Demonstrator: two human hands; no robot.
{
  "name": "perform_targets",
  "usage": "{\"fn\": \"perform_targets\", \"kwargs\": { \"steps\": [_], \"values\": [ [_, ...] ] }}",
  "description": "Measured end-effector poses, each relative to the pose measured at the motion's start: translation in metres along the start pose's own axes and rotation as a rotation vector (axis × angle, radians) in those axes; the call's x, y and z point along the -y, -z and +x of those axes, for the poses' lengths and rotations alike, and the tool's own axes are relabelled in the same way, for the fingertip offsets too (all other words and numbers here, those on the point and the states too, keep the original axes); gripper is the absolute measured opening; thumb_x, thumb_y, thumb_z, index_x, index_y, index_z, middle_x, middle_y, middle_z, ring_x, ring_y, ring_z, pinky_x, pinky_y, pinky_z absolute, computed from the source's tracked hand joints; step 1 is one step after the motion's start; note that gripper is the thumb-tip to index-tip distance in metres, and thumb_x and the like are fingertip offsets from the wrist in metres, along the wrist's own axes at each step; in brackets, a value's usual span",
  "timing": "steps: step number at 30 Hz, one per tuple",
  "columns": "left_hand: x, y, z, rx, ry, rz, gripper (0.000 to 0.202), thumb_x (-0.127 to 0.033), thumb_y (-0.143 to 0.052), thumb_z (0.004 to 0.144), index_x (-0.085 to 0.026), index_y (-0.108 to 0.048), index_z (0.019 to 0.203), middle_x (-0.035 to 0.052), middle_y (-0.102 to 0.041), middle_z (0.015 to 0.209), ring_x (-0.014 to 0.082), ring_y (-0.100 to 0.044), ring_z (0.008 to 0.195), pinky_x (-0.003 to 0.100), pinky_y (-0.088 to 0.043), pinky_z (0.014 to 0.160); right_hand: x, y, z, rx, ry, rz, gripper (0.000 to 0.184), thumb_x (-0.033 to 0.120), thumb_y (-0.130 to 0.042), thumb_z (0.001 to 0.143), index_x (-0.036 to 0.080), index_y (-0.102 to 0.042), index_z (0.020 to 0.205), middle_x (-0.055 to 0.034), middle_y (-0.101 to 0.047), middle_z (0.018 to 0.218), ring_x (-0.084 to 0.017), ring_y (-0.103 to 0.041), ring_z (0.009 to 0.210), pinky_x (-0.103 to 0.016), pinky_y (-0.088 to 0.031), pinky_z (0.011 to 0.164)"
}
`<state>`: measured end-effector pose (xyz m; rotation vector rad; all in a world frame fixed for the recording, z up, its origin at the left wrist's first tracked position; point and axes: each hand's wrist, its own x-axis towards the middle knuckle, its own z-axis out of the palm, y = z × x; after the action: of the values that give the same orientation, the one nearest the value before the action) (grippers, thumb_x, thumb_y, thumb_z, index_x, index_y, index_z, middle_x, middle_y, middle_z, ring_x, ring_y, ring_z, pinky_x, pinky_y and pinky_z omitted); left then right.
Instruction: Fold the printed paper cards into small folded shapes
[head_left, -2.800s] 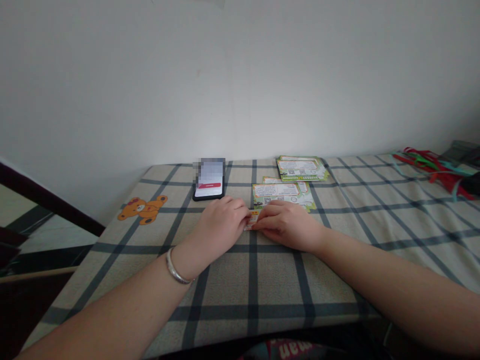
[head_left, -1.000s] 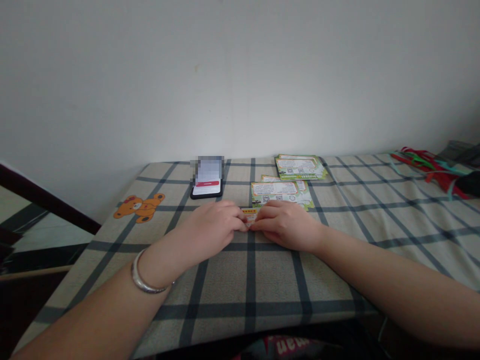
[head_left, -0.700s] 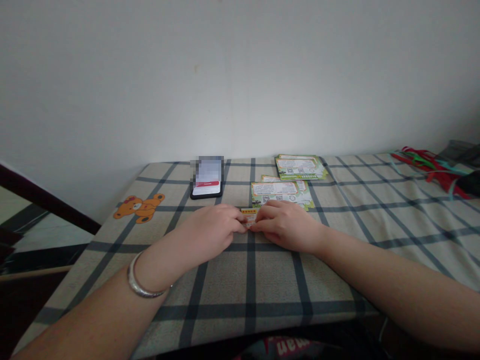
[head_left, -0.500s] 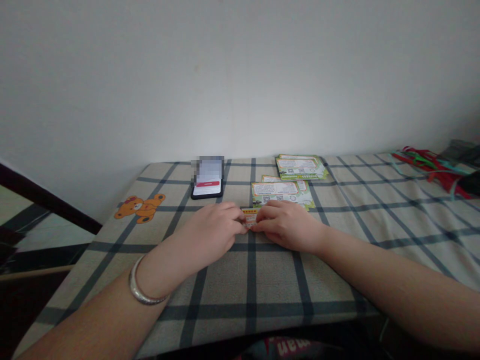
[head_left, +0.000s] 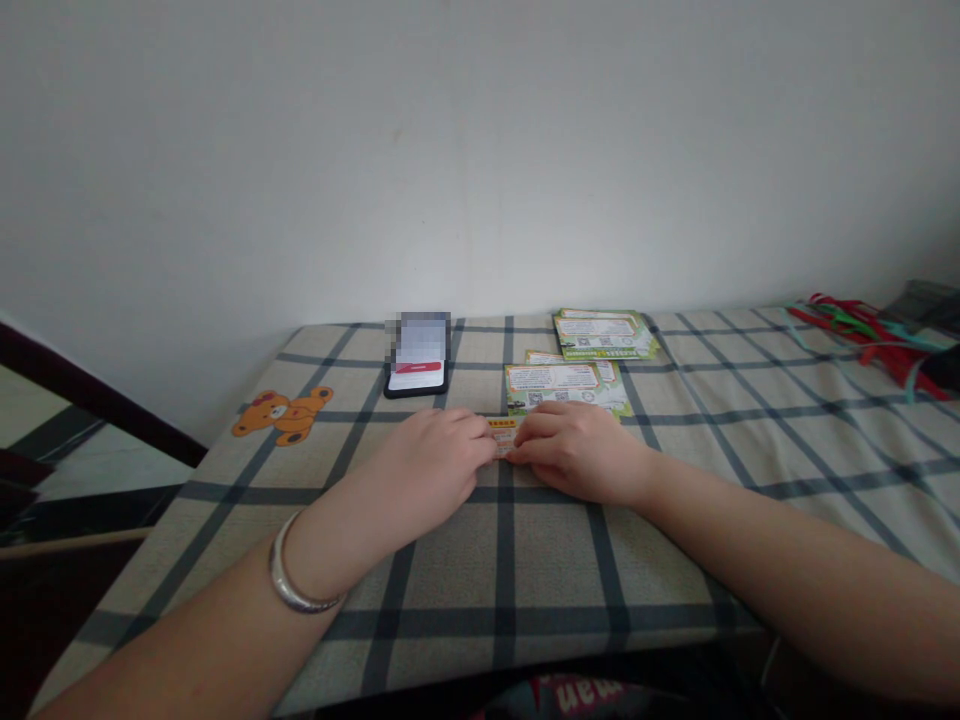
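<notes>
Between my two hands lies a printed leaflet (head_left: 504, 436) with a yellow-orange strip along its top; most of it is hidden under my fingers. My left hand (head_left: 435, 455), with a silver bangle on the wrist, has its fingers curled closed on the leaflet's left side. From the right, my right hand (head_left: 577, 450) presses closed fingers on the leaflet's other side, the thumb near its lower edge. Just beyond my right hand, green and white leaflets (head_left: 555, 378) with printed codes lie overlapping on the cloth.
A second group of green leaflets (head_left: 604, 335) lies farther back by the wall. To the left is a phone (head_left: 418, 375) with its screen lit. A bear picture (head_left: 281, 415) is on the checked tablecloth (head_left: 450, 590). Red and green straps (head_left: 862, 330) lie at the far right.
My left hand has shifted slightly to the right, its fingers drawn closer together on the leaflet. My right hand stays almost where it was.
</notes>
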<state>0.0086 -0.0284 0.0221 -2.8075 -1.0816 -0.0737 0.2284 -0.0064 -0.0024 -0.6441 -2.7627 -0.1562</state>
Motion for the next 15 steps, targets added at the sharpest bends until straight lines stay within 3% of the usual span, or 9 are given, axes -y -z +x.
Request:
{"fn": "perform_targets", "kwargs": {
  "steps": [8,15],
  "values": [
    [0.001,-0.001,-0.002,0.005,0.015,-0.002,0.017,-0.009,-0.053,0.080,-0.019,-0.066,0.085,0.0039,-0.065,0.090,0.0228,-0.060,0.084,0.039,-0.048,0.074,-0.003,0.009,-0.002,0.077,-0.017,0.031,0.021,0.015,-0.050,0.085,0.022,-0.069,0.090,-0.0007,-0.068,0.090,-0.019,-0.056,0.092,-0.031,-0.045,0.077],
    [0.001,-0.003,-0.001,0.008,0.023,-0.015,0.017,-0.010,-0.052,0.081,-0.018,-0.066,0.086,0.0043,-0.065,0.091,0.0213,-0.060,0.082,0.037,-0.048,0.074,-0.007,0.014,-0.006,0.106,-0.016,0.009,0.017,0.017,-0.053,0.084,0.023,-0.069,0.088,-0.0007,-0.068,0.090,-0.018,-0.056,0.086,-0.032,-0.043,0.072]
  ]
}}
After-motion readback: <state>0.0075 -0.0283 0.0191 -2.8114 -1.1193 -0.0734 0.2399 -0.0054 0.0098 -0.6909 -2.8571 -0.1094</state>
